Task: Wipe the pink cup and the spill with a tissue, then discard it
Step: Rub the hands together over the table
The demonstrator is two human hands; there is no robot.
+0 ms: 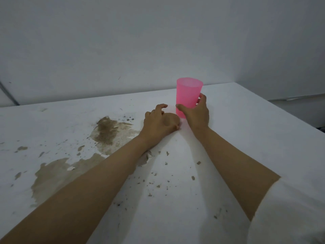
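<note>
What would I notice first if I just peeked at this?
The bright pink plastic cup stands upright near the far edge of the white table, held low by the right hand. Big brown stains spread on the left, and the left hand presses down beside the cup.

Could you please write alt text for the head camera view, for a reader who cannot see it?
A person's right hand holds an upright pink cup on a white table, while the left hand rests beside it. Brown stains spread across the table further left.
</note>
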